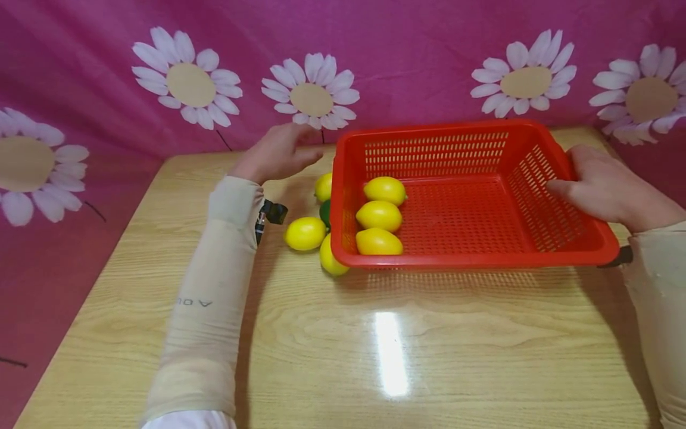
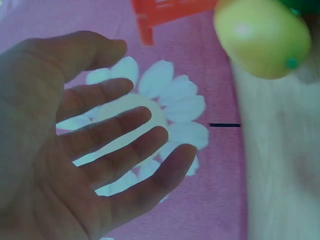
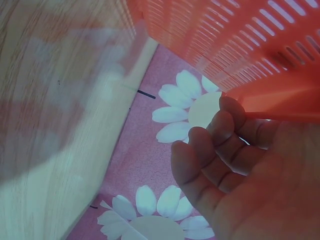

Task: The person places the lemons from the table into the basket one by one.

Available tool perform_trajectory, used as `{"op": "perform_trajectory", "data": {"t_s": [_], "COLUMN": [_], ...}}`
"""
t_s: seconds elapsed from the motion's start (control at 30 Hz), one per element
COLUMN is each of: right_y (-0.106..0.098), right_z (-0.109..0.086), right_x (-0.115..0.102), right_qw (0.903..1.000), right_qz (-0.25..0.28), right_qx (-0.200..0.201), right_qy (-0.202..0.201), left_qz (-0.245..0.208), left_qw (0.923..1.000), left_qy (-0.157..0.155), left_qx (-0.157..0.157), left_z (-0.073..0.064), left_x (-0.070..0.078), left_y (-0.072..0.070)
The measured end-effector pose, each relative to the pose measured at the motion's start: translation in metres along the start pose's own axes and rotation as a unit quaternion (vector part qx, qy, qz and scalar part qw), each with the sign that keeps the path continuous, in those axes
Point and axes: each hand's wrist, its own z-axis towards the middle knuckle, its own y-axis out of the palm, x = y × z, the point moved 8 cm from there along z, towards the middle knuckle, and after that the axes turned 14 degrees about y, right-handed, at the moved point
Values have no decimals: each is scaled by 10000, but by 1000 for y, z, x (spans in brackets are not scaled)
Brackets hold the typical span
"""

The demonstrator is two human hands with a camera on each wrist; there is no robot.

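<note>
The person's right hand [image 1: 611,187] grips the right-hand end of the red basket [image 1: 455,258], thumb over the rim, above the wooden table [image 1: 455,357]. Three yellow lemons [image 1: 379,216] lie in a row inside the basket's left end. The left hand [image 1: 281,154] is empty, fingers loosely extended, near three outer lemons [image 1: 305,233] and a dark green item [image 1: 324,213] partly hidden by the basket.

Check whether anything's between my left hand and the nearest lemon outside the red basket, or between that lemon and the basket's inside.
Nothing visible stands between the left hand and that lemon. The left wall of the red basket stands between the lemon and the inside, its rim hiding part of the lemon in the head view.
</note>
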Motion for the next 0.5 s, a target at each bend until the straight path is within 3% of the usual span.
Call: {"op": "perform_trajectory", "data": {"t_s": [0.17,0.5], "right_y": [0,2], "right_z": [0,3], "right_x": [0,4], "right_qw": [10000,9998], "right_qz": [16,13], "right_qx": [-18,-31], "right_qy": [46,171], "left_qz": [-161,-463], "left_qw": [9994,9972], "left_qy": [-231,-369], "left_qx": [-193,-459], "left_z": [2,6], "left_x": [-10,-13], "left_y": [15,36]}}
